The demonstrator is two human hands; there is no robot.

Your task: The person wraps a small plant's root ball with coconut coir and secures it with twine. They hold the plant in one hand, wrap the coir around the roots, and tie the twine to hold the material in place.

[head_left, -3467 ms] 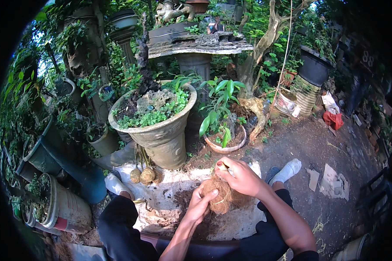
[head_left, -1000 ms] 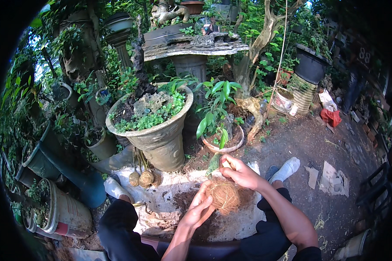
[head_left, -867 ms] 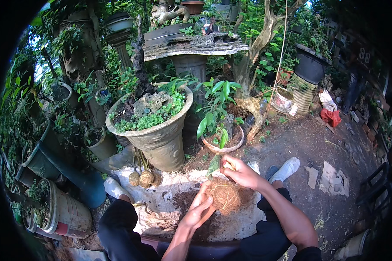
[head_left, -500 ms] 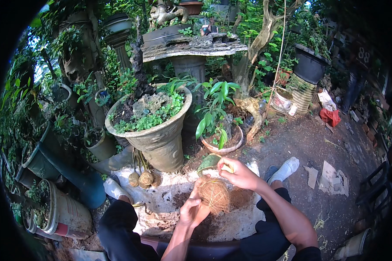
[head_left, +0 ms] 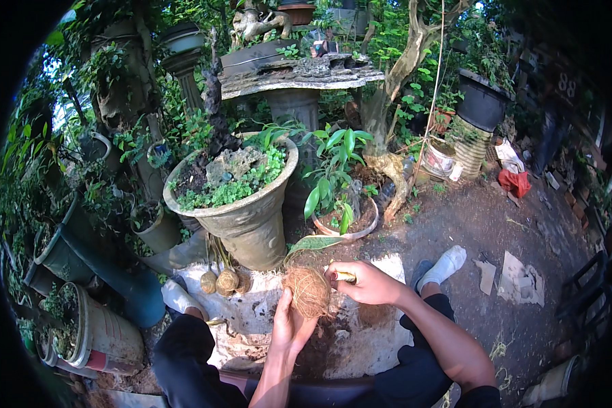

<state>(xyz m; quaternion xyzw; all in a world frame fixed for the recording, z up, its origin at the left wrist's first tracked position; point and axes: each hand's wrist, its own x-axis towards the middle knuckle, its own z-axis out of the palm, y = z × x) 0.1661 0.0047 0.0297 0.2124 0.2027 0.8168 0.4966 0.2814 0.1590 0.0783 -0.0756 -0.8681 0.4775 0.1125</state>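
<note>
My left hand (head_left: 291, 329) cups a ball of brown coconut fibre (head_left: 307, 292) from below and the left side. Thin strands wrap round the ball, and a long green leaf (head_left: 313, 243) juts out at its far side. Close against the ball's right side is my right hand (head_left: 374, 284), its fingers closed on a small yellow piece (head_left: 347, 277) whose kind I cannot make out. Beneath both hands a soiled white sack (head_left: 370, 330) lies spread between my feet.
Round tan balls with stems (head_left: 227, 280) lie at the sack's far left. Behind them stands a big stone planter (head_left: 248, 231), beside a smaller pot with a leafy plant (head_left: 350, 234). Buckets (head_left: 109, 333) crowd the left. Cardboard scraps (head_left: 521, 280) lie right; a person (head_left: 556, 102) stands far right.
The fibre ball has moved left and up with my left hand and has turned, its leaf now pointing right. My right hand has come down and left to the ball's side.
</note>
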